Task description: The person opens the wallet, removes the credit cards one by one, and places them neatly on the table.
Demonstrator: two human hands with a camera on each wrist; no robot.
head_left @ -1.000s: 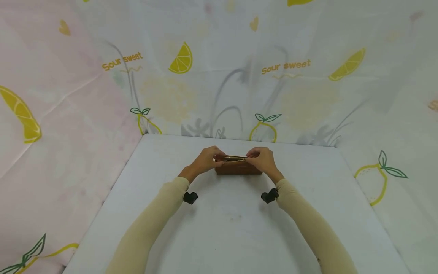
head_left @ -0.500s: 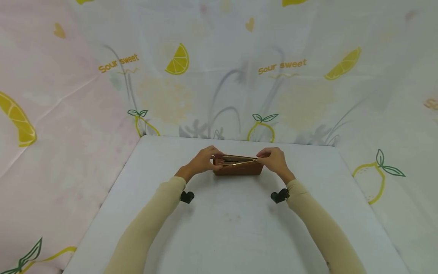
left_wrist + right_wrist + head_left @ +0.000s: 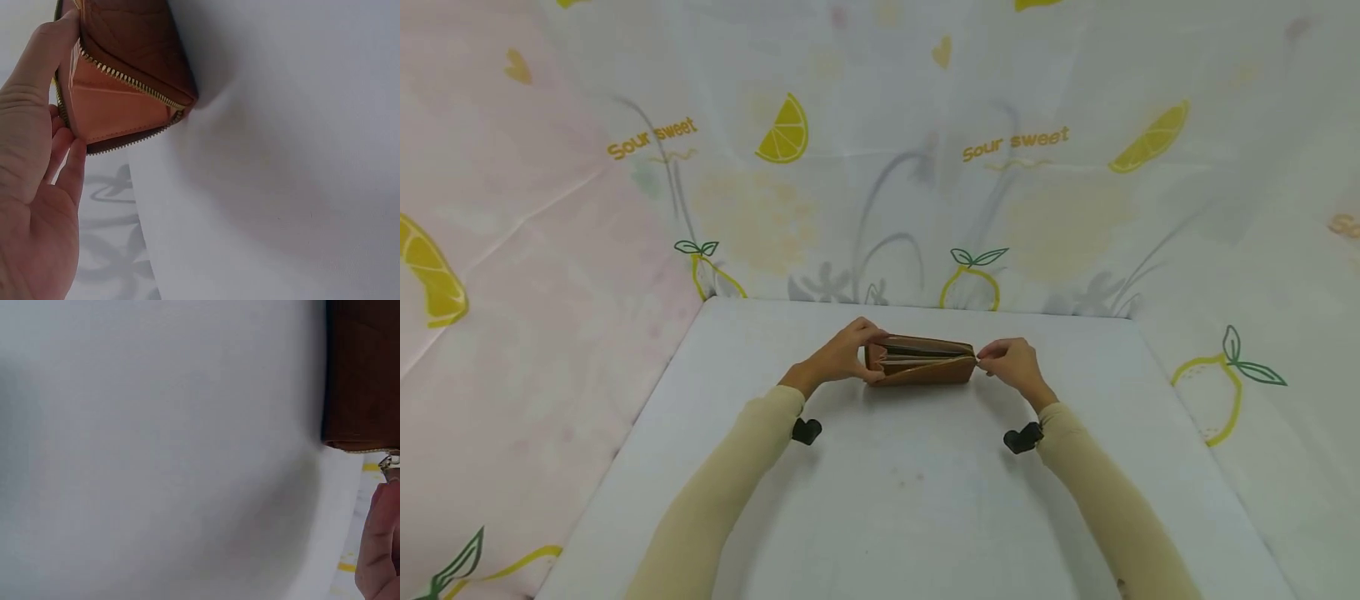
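Note:
A brown zip-around wallet (image 3: 925,372) stands on its long edge on the white table, its top unzipped and spread so the inner compartments show. At its left end my left hand (image 3: 842,354) grips the two sides of the opening, thumb on the near side and fingers on the far side. In the left wrist view the gold zipper teeth (image 3: 128,78) run apart around an orange-brown inner gusset (image 3: 112,109). My right hand (image 3: 1015,365) is at the wallet's right end, pinching the zipper pull (image 3: 389,464), which is partly cut off in the right wrist view.
The white table (image 3: 895,500) reaches to a fabric backdrop (image 3: 880,150) with lemon prints behind and at both sides. A black wrist camera (image 3: 807,431) sits on the left wrist, and another black camera (image 3: 1024,437) on the right one.
My right hand has moved rightward along the wallet's top to its right end with the zipper pull. The opening has widened from left to right. My left hand stays at the left end.

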